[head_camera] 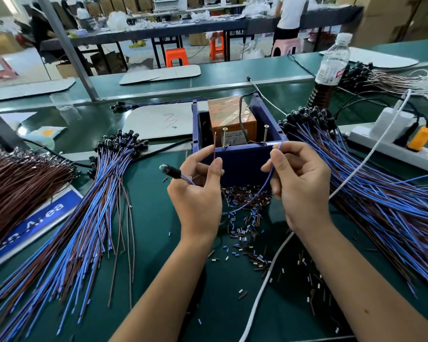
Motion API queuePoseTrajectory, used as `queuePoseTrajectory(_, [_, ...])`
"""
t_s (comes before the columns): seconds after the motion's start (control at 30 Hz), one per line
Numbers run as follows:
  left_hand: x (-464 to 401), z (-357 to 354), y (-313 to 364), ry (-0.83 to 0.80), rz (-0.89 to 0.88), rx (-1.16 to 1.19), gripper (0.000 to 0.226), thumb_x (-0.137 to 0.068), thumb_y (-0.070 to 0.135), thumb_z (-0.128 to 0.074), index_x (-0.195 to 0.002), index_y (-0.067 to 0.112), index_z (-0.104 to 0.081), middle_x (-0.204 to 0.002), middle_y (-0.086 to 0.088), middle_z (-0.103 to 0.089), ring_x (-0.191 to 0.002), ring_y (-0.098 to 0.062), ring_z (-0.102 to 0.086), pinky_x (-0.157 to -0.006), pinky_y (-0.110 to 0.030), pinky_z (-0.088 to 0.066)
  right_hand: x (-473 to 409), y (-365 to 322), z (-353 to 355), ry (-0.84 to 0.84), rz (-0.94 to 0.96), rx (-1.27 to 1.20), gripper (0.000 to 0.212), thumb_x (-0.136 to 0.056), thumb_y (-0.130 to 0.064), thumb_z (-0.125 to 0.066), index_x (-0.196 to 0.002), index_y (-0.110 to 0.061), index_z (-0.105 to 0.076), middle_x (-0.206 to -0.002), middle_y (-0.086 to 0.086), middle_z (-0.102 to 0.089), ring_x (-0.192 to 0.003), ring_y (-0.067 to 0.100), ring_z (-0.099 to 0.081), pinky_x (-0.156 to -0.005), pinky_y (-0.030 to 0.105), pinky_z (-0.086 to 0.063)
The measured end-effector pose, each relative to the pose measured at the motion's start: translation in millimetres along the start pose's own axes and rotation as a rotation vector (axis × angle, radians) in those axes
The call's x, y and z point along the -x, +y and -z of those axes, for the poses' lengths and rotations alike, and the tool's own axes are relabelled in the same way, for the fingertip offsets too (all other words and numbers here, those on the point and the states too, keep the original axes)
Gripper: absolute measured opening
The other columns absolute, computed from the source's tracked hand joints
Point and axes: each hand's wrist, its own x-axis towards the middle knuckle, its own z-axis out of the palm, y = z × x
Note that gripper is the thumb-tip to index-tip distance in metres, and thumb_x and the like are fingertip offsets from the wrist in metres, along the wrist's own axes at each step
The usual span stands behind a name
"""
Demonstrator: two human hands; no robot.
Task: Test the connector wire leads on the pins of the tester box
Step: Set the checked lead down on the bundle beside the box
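Observation:
The blue tester box [242,161] stands mid-table with an orange unit [230,117] inside and two upright screw pins, the left pin [224,137] and the right pin [265,134], at its near rim. My left hand [198,191] pinches the brown lead [215,146], whose tip points up just left of the left pin. The black connector [169,171] sticks out to the left of that hand. My right hand [299,183] pinches the blue lead [269,178], its tip at the rim right of the right pin.
Bundles of blue and brown connector wires lie at the left [84,218] and the right [381,193]. Cut insulation bits [245,233] litter the green mat. A power strip [393,144], a white cable [265,287] and a plastic bottle [331,67] are on the right.

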Motion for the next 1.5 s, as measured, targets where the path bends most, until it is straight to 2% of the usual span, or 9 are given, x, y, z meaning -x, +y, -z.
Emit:
queuePoseTrajectory(0.17, [1, 0, 1, -0.006, 0.013, -0.020, 0.023, -0.097, 0.009, -0.067, -0.113, 0.022, -0.078, -0.066, 0.006, -0.064, -0.068, -0.028, -0.064, -0.064, -0.028, -0.052, 2, 2, 4, 0.133, 0.200, 0.345, 0.011, -0.103, -0.016, -0.066, -0.108, -0.014, -0.076, -0.075, -0.004, -0.073, -0.055, 0.012, -0.061, -0.056, 0.026, -0.049])
queuePoseTrajectory(0.33, [2, 0, 4, -0.007, 0.056, 0.007, 0.028, -0.097, 0.004, -0.064, -0.111, 0.023, -0.079, -0.076, -0.015, -0.067, -0.066, -0.030, -0.059, -0.061, -0.030, -0.049, 4, 0, 1, 0.157, 0.351, 0.548, 0.022, -0.103, -0.010, -0.062, -0.119, -0.008, -0.076, -0.091, -0.001, -0.076, -0.081, 0.004, -0.072, -0.075, 0.024, -0.057])
queuePoseTrajectory(0.57, [2, 0, 8, -0.025, 0.073, 0.011, 0.031, -0.097, 0.001, -0.063, -0.110, 0.023, -0.079, -0.078, -0.023, -0.065, -0.064, -0.015, -0.051, -0.059, -0.029, -0.044, 3, -2, 0, 0.134, 0.403, 0.600, 0.024, -0.102, -0.006, -0.062, -0.122, -0.005, -0.076, -0.090, 0.000, -0.076, -0.080, 0.006, -0.072, -0.072, 0.029, -0.059])
queuePoseTrajectory(0.87, [3, 0, 5, -0.019, 0.069, 0.005, 0.028, -0.097, 0.002, -0.062, -0.110, 0.020, -0.080, -0.076, -0.014, -0.069, -0.065, -0.012, -0.052, -0.059, -0.029, -0.044, 4, -1, 0, 0.118, 0.398, 0.589, 0.024, -0.103, -0.007, -0.062, -0.123, -0.005, -0.075, -0.091, 0.000, -0.076, -0.083, 0.007, -0.072, -0.074, 0.032, -0.061])
queuePoseTrajectory(1.0, [4, 1, 5, 0.074, -0.016, 0.016, 0.024, -0.095, 0.007, -0.061, -0.109, 0.014, -0.080, -0.069, 0.011, -0.061, -0.060, -0.009, -0.049, -0.057, -0.025, -0.039, 3, 0, 1, 0.158, 0.378, 0.548, 0.024, -0.102, -0.008, -0.062, -0.122, -0.007, -0.075, -0.093, 0.000, -0.077, -0.083, 0.006, -0.073, -0.075, 0.031, -0.061])
queuePoseTrajectory(1.1, [9, -4, 11, 0.069, -0.069, -0.012, 0.024, -0.096, 0.008, -0.061, -0.109, 0.014, -0.079, -0.073, 0.013, -0.064, -0.060, -0.007, -0.051, -0.058, -0.021, -0.040, 3, -1, 2, 0.178, 0.350, 0.501, 0.027, -0.101, -0.008, -0.062, -0.126, -0.010, -0.073, -0.086, -0.002, -0.074, -0.070, 0.009, -0.067, -0.064, 0.024, -0.054])
queuePoseTrajectory(1.2, [14, -24, 26, -0.056, -0.030, -0.068, 0.021, -0.095, 0.008, -0.063, -0.103, 0.016, -0.081, -0.067, 0.009, -0.067, -0.055, -0.008, -0.053, -0.053, -0.025, -0.044, 0, -12, 8, 0.209, 0.349, 0.491, 0.025, -0.101, -0.006, -0.062, -0.121, -0.013, -0.074, -0.078, -0.003, -0.068, -0.063, 0.013, -0.061, -0.058, 0.025, -0.048])
queuePoseTrajectory(1.33, [17, -81, 58, -0.457, 0.225, -0.035, 0.018, -0.091, 0.005, -0.066, -0.090, 0.013, -0.082, -0.071, 0.003, -0.076, -0.061, -0.009, -0.067, -0.059, -0.025, -0.054, -5, -38, 37, 0.287, 0.350, 0.497, 0.017, -0.098, -0.011, -0.061, -0.101, -0.018, -0.076, -0.084, -0.010, -0.072, -0.071, 0.013, -0.067, -0.064, 0.029, -0.051])
queuePoseTrajectory(1.5, [43, -168, 80, -0.992, 0.776, 0.065, 0.027, -0.096, 0.006, -0.057, -0.069, 0.008, -0.056, -0.059, -0.008, -0.051, -0.032, -0.009, -0.030, -0.034, -0.012, -0.022, -6, -71, 113, 0.494, 0.261, 0.634, 0.020, -0.094, -0.017, -0.059, -0.099, -0.022, -0.078, -0.081, -0.012, -0.072, -0.068, 0.004, -0.065, -0.066, 0.023, -0.051])
